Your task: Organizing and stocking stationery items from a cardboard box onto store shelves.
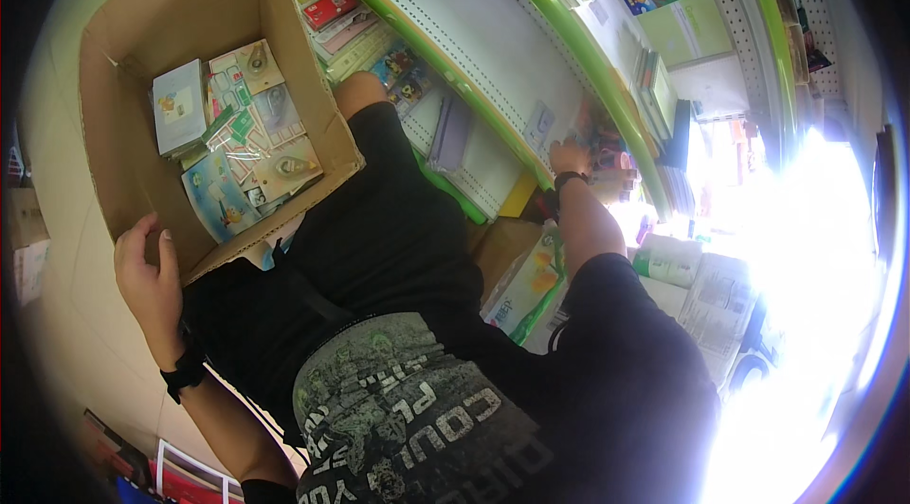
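Observation:
My left hand (148, 276) grips the near-left corner of an open cardboard box (128, 170), fingers over its rim. Inside lie a stack of white-covered booklets (179, 109), a blue illustrated booklet (222, 197), clear-wrapped sheets with green and red frames (238, 130) and several tan printed cards (288, 166). My right hand (571, 157) reaches to the far right end of a white perforated metal shelf (469, 13). It is close to a small pale packaged item (540, 123); its fingertips are partly hidden, and I cannot tell whether they hold anything.
Green strips (426, 56) edge the shelves. Packaged stationery (341, 27) and a purple-grey packet (449, 130) fill parts of the lower shelf. Notebooks (654, 91) stand on the upper shelf. A clear-bagged package (526, 283) and wrapped bundles (718, 305) lie at right, beside strong glare.

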A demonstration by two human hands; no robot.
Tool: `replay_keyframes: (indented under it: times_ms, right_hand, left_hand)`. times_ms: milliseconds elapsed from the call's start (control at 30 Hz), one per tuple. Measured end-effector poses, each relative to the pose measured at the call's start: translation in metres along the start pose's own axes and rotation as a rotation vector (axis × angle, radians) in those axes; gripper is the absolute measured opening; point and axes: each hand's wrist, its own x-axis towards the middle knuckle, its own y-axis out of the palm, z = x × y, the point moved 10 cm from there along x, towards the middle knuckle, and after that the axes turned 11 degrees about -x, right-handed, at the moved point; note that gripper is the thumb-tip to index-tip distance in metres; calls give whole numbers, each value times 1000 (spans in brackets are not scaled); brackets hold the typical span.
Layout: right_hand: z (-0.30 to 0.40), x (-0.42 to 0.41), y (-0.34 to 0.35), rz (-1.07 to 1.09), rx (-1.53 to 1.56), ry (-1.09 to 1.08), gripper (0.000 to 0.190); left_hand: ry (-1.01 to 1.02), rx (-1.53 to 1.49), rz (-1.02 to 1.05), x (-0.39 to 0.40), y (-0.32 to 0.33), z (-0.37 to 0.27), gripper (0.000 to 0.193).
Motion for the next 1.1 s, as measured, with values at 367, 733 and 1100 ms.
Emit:
replay_keyframes:
  times_ms: [367, 733, 1100]
  right_hand:
    - [50, -9, -4, 24, 328, 50, 86]
    - [9, 9, -36, -191, 351, 52, 80]
    - [-46, 99, -37, -195, 252, 95, 92]
  left_hand:
    - [3, -11, 4, 0, 1, 2, 22]
    - [22, 27, 29, 1, 4, -1, 19]
    - [-58, 46, 63, -3, 8, 41, 21]
